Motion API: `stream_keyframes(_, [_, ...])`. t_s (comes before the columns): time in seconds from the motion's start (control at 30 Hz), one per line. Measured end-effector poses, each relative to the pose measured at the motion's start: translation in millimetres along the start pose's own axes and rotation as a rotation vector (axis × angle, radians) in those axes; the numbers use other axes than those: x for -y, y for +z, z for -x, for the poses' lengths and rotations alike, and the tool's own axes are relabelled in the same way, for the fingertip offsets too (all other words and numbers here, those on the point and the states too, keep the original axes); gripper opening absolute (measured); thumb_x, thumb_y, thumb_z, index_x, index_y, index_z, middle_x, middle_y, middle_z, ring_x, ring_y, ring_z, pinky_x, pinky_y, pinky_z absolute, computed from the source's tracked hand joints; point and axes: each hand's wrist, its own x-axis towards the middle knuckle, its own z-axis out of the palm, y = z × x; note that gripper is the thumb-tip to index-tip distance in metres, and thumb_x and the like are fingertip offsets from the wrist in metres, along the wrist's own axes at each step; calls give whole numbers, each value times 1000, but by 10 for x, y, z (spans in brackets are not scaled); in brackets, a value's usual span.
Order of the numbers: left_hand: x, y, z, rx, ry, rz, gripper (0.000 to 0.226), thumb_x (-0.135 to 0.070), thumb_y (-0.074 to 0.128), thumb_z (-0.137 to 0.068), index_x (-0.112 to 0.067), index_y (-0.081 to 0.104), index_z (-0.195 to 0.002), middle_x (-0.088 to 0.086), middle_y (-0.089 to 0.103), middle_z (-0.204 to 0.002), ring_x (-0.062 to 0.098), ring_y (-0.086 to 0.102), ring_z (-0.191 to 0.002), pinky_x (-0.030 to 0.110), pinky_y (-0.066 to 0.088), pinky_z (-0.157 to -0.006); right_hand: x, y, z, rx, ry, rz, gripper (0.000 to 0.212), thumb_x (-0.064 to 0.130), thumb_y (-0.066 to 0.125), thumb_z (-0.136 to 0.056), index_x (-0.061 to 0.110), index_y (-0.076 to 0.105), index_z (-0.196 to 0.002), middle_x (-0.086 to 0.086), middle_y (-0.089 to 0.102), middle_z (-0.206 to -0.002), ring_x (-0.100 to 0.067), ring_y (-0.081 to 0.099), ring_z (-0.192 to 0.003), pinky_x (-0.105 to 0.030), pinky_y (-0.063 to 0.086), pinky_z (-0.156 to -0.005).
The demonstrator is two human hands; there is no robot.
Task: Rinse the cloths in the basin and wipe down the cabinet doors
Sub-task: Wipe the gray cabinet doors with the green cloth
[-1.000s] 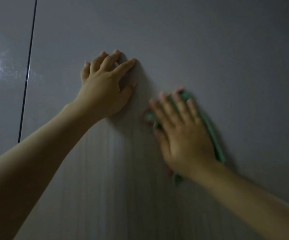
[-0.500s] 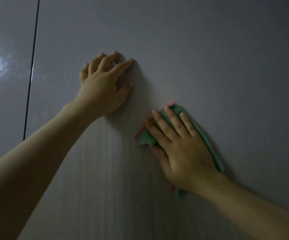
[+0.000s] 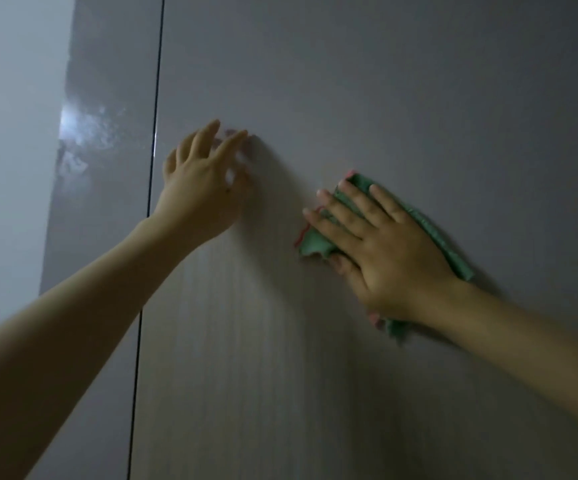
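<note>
While the right hand is pressing a green cloth flat against the grey cabinet door, fingers straight and spread over it, the left hand is bracing on the same door just right of the dark seam, fingers open and holding nothing. Only 1 cloth is showing; the basin is not in view.

Most of the risk is sitting in that cloth. It is bunching under the palm, with a red-edged corner sticking out to the left and a tail hanging below the wrist, so the hand is probably covering less door than it seems and could be leaving unwiped strips between passes. Because nothing is curling around the cloth, a lighter press could be letting it slide down the glossy panel and drop.

The bare left palm is likely printing fresh smudges on the gloss. The neighbouring door is already showing a smeared patch in the glare.
</note>
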Motion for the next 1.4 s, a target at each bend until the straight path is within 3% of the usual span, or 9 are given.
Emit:
stream_keyframes(0.23, [446, 45, 108, -76, 30, 68, 59, -42, 30, -87, -26, 42, -143, 0, 35, -151, 24, 24, -138, 42, 20, -110, 46, 117, -736, -115, 600, 14, 61, 41, 22, -93, 15, 32, -147, -10, 31, -153, -35, 24, -142, -46, 8, -116])
stream_keyframes(0.37, [533, 1, 44, -160, 34, 241, 54, -36, 32, -88, -25, 49, -138, -1, 47, -141, 20, 33, -132, 39, 27, -106, 858, 258, -1009, -35, 422, -61, 59, 39, 22, -94, 15, 33, -147, -9, 30, -153, -33, 22, -143, -46, 6, -116])
stream_keyframes(0.53, [392, 54, 417, -272, 177, 413, 37, -15, 40, -91, -14, 59, -123, -6, 52, -122, 3, 38, -118, 22, 29, -103, 985, 87, -957, 156, 374, -319, 61, 33, 16, -98, 18, -14, -148, -3, -6, -160, -19, -11, -146, -38, -8, -118])
stream_keyframes(0.67, [189, 166, 633, -111, 345, 337, 44, -22, 33, -92, -14, 57, -128, 2, 58, -128, 12, 45, -123, 34, 34, -106, 612, -309, -882, 196, 407, -772, 79, -1, 40, -92, 36, 0, -150, 3, 14, -159, -12, 15, -144, -24, 21, -111])
stream_keyframes(0.83, [-122, 209, 595, -60, 193, -87, 59, -38, 30, -87, -9, 51, -134, 7, 59, -118, 26, 55, -102, 34, 25, -91, 260, -469, -649, 83, 276, -230, 49, 14, 49, -81, 12, 58, -129, -10, 61, -127, -30, 52, -120, -36, 35, -97])
stream_keyframes(0.93, [-434, 240, 486, -93, 29, -47, 55, -30, 36, -86, 1, 49, -130, 19, 50, -126, 36, 49, -110, 38, 17, -98, 113, -447, -492, 26, 270, -18, 47, 26, 44, -77, 11, 67, -116, -6, 70, -110, -30, 61, -100, -33, 31, -82])
stream_keyframes(1.03, [-678, 377, 392, -25, -126, 104, 64, -33, 31, -99, 1, 11, -150, 23, 5, -157, 37, 7, -145, 40, -9, -115, 68, -414, -398, -32, 314, 2, 47, 26, 41, -77, 10, 68, -113, -7, 70, -110, -31, 62, -94, -34, 33, -81])
stream_keyframes(1.1, [-729, 568, 384, -20, -170, 95, 68, -42, 15, -100, -4, -11, -149, 16, -14, -159, 30, -15, -146, 41, -18, -115, 68, -367, -363, -63, 322, -22, 45, 22, 41, -78, 9, 69, -112, -9, 69, -110, -32, 63, -92, -35, 36, -81])
stream_keyframes(1.4, [-82, 622, 701, -106, 324, -8, 59, -40, 27, -98, -15, 21, -151, 4, 17, -158, 25, 13, -147, 42, 7, -119, 336, -214, -271, -198, 268, -66, 41, 16, 44, -81, 9, 69, -112, -8, 67, -117, -32, 62, -100, -36, 35, -92])
